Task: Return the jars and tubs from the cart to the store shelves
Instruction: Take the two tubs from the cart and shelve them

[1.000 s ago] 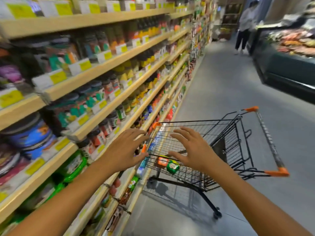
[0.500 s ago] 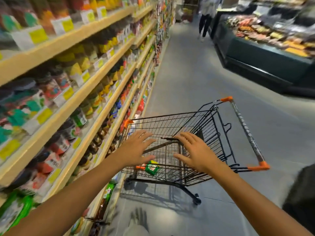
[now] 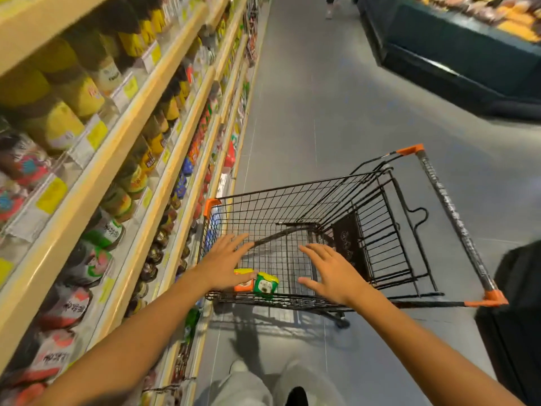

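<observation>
A black wire cart point(image 3: 292, 200) with orange corners stands in the aisle beside the shelves. Two small tubs lie in its near corner: an orange one point(image 3: 243, 282) and a green one point(image 3: 265, 284), side by side. My left hand point(image 3: 227, 265) hovers over the cart's near left part with fingers spread, right above the orange tub and partly hiding it. My right hand point(image 3: 333, 273) is spread open over the basket to the right of the tubs. Neither hand holds anything.
Wooden shelves point(image 3: 123, 136) packed with jars and tubs run along the left. A dark chilled display case point(image 3: 456, 54) stands at the far right. A dark object point(image 3: 518, 317) is at the right edge. Another person's legs point(image 3: 330, 7) show far down the aisle.
The view has tilted down towards the cart. Both hands have moved down and in over the basket, nearer the two tubs.
</observation>
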A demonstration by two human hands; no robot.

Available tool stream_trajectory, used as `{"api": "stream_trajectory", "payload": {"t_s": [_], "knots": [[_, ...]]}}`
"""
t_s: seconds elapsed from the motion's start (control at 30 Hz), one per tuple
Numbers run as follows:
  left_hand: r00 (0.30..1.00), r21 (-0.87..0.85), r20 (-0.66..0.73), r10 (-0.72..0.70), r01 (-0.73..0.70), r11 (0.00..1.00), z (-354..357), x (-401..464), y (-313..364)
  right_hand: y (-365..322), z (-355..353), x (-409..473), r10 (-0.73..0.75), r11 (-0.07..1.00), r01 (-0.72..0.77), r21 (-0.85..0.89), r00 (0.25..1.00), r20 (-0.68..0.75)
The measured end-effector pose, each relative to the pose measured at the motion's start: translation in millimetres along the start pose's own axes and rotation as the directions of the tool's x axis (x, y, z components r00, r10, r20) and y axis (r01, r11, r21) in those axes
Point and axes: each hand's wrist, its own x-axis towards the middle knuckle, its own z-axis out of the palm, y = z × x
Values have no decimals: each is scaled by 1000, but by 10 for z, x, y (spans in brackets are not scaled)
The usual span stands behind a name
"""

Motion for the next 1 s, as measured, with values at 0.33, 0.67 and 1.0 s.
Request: {"api": "stream_trajectory", "payload": {"t_s": [0.33,0.67,1.0], "knots": [[974,-135,155,-167,188,973,200,678,-222,564,376,757,-61,987,36,156,985,161],[908,-187,295,-296,359,914,746,1101,-496,878,1056,1324,-114,958,4,285,921,372],[907,-345,331,-260,372,861,1588,1559,-874,1046,2154,1829,-7,915,-200,351,861,508]]}}
